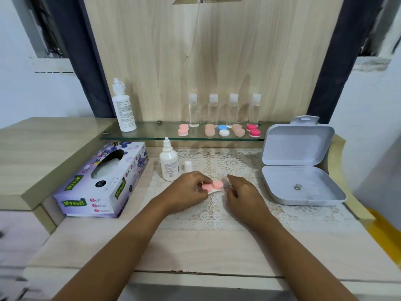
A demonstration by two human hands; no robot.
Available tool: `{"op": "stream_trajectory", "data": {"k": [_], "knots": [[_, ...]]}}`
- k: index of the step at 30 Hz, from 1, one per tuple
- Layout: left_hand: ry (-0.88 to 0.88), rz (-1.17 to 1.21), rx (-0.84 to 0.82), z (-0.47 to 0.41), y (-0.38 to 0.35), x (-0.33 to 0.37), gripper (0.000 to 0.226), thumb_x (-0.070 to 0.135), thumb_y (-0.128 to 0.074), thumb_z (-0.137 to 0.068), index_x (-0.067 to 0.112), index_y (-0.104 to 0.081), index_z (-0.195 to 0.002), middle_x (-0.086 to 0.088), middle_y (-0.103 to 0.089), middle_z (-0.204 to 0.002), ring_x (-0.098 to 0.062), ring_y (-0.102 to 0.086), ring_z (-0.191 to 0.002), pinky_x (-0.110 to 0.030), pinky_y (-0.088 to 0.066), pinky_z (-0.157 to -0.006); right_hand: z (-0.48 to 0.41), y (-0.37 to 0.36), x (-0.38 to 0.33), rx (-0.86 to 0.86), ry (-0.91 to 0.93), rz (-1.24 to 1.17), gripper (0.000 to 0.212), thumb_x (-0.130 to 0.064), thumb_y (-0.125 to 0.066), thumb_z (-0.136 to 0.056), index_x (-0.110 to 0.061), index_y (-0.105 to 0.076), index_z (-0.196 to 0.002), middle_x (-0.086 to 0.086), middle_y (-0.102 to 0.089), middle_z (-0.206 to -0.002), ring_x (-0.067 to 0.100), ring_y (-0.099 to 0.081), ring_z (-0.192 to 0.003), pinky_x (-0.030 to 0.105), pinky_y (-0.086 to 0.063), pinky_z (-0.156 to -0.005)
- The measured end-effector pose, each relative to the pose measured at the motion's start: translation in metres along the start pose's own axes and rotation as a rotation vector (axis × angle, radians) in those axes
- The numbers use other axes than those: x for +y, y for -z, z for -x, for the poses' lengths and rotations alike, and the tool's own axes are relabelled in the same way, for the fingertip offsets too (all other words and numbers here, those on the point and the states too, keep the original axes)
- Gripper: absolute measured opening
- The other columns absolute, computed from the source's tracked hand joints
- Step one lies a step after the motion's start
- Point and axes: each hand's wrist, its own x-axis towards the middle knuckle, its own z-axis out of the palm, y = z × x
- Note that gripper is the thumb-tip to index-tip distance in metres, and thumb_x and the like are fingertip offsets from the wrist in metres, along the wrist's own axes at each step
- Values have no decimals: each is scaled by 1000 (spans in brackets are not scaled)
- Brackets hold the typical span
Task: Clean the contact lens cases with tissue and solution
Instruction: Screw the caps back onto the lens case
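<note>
The worktop point(195, 246) carries a tissue box point(102, 181) and an uncapped solution bottle point(168, 164), which stands just behind the left hand point(191, 190). A careless wrist movement could tip the bottle and spill it. The left hand pinches one lid of the pink lens case point(212, 185), which lies on a tissue point(211, 192) between both hands. The right hand point(243, 192) is curled beside the case; whether it holds anything cannot be determined. The tissue is mostly hidden.

My left hand point(191, 190) covers most of the tissue point(211, 192) under the pink case point(217, 184). I can't tell whether my right hand point(240, 190) grips anything. Two specks point(296, 187) in the grey box point(282, 183) are too small to identify.
</note>
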Motion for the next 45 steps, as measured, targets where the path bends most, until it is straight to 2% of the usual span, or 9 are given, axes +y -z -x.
{"op": "stream_trajectory", "data": {"k": [2,6,14,20,28,35,37,43,45], "knots": [[-31,17,6,1,-7,-4,35,10,-58,-83,15,-63,-117,5,-61,-115,-5,-55,-99,-6,-39,-82,1,3,-2,-9,-2,-36,43,-22,-47,-87,-12,-52,-128,8,-59,-123,25,-51,-116,35,-39,-99],[-68,69,22,2,-12,-10,35,6,-59,-81,14,-65,-115,4,-63,-112,-5,-57,-101,-13,-42,-90,3,6,-7,-43,54,23,57,-46,-37,-81,-19,-54,-128,2,-60,-119,25,-51,-111,39,-38,-98],[-59,-10,53,6,-19,-15,41,26,-63,-87,15,-57,-127,2,-56,-116,-12,-48,-109,-23,-37,-97,4,5,-5,-60,89,67,26,-35,-56,-88,-25,-62,-111,-6,-58,-107,16,-45,-105,32,-29,-92],[-102,-38,90,7,-20,-14,27,23,-64,-87,14,-65,-112,0,-57,-102,-14,-49,-98,-23,-38,-89,5,4,-8,-75,132,138,27,-36,-53,-90,-22,-60,-111,-3,-57,-109,18,-44,-107,34,-30,-93],[-48,-18,161,6,-22,-12,27,29,-71,-80,14,-68,-103,6,-54,-91,-8,-51,-87,-9,-35,-74,6,6,-11,-123,129,174,42,-43,-38,-84,-19,-59,-111,0,-57,-107,21,-45,-105,37,-33,-91],[-36,-2,69,12,-14,-15,40,14,-58,-88,13,-55,-128,1,-54,-108,-8,-51,-102,-12,-34,-88,6,6,-9,-120,121,174,38,-42,-41,-85,-20,-59,-110,-1,-57,-107,21,-46,-104,36,-33,-90],[-49,-24,67,12,-13,-18,38,11,-57,-88,13,-57,-126,0,-55,-109,-7,-51,-102,-14,-35,-92,6,6,-10,-117,119,168,42,-44,-38,-83,-21,-60,-109,-1,-58,-107,21,-46,-104,35,-33,-89],[-14,-43,149,10,-14,-19,24,35,-70,-80,17,-62,-95,6,-55,-94,-7,-49,-89,-12,-39,-76,7,6,-10,-119,113,162,42,-44,-38,-82,-21,-61,-109,-1,-58,-107,21,-46,-104,35,-34,-90],[-10,-66,160,10,-15,-20,34,41,-70,-78,18,-59,-102,7,-53,-98,-9,-48,-94,-18,-39,-79,6,6,-10,-124,109,165,42,-44,-38,-82,-21,-61,-109,-1,-58,-107,21,-46,-104,35,-34,-90]]}}
